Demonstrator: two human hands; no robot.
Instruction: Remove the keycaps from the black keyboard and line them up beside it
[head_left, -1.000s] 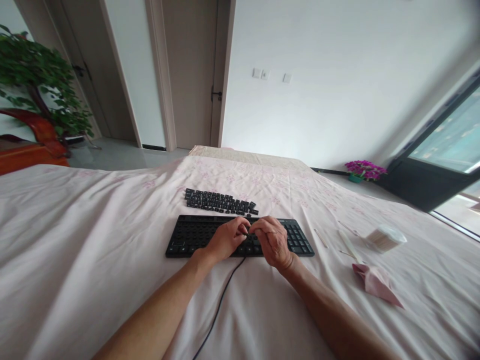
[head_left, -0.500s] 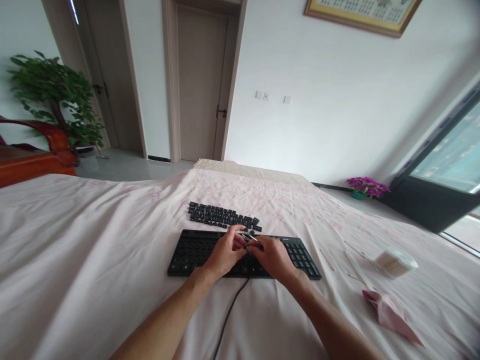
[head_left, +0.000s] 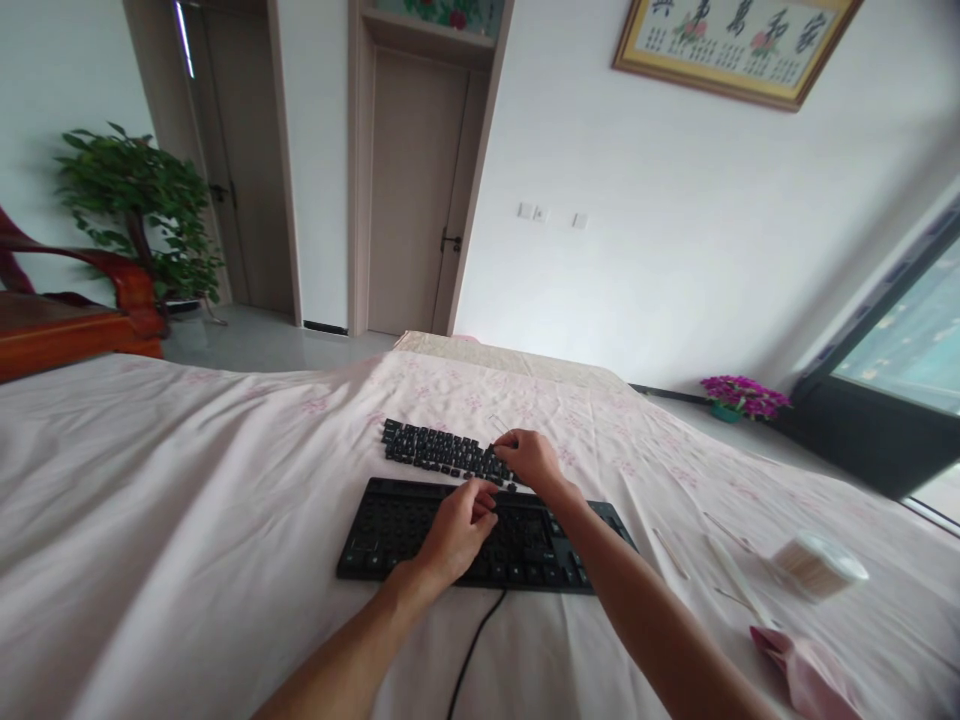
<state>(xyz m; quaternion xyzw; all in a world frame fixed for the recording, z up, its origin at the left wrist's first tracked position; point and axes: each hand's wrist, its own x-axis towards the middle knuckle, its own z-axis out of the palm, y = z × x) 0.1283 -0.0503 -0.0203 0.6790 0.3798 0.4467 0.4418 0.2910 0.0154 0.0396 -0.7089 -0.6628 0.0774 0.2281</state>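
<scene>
A black keyboard (head_left: 375, 525) lies on the pink-white cloth, with many of its keycaps off. Above its middle hovers my left hand (head_left: 454, 530), fingers loosely curled, thumb apart, with nothing visible in them. My right hand (head_left: 531, 460) is over the right end of the loose keycaps (head_left: 431, 446), which lie in rows behind the keyboard. Its fingers pinch a thin wire keycap puller (head_left: 501, 424), whose wires stick out beyond the fingertips. A dark keycap seems to be at those fingertips, though its edges blend with the rows behind.
Cotton swabs (head_left: 671, 553) lie loose to the right, near a clear tub of swabs (head_left: 821, 567) and a pink cloth (head_left: 802, 670). A black cable (head_left: 474, 650) runs from the keyboard toward me. A wooden armchair (head_left: 112, 290) stands at the left.
My right hand has moved away from my left, off the keyboard and forward to the loose keycaps, carrying the puller. My left hand stays over the keyboard. The view has tilted up slightly.
</scene>
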